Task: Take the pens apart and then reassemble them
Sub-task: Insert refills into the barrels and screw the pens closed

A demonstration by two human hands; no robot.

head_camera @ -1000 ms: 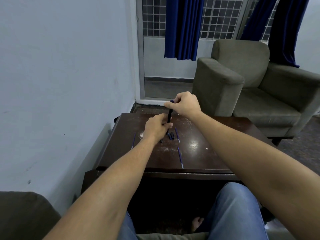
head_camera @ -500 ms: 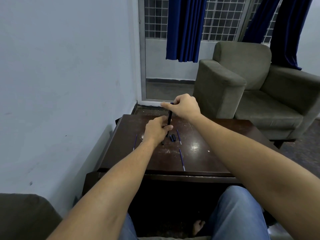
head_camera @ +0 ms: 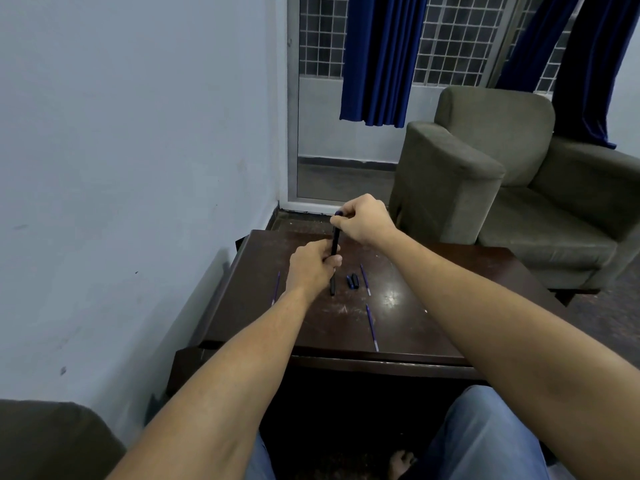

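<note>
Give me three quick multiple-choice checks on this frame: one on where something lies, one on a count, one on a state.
1. Where do the small dark pen caps lie?
A. On the armchair seat
B. On the table, just right of the held pen
C. On the floor by the door

2. How many thin blue refills lie loose on the table?
A. One
B. Three
C. Six

3. How is the black pen barrel held?
A. Flat on the table, untouched
B. Roughly upright, in the grip of both hands
C. In the right hand alone

Key: 1 B, the pen caps sit on the table. 2 B, refills show at the left, centre and near edge. 3 B, the left hand grips the pen barrel low and the right hand pinches its top.
</note>
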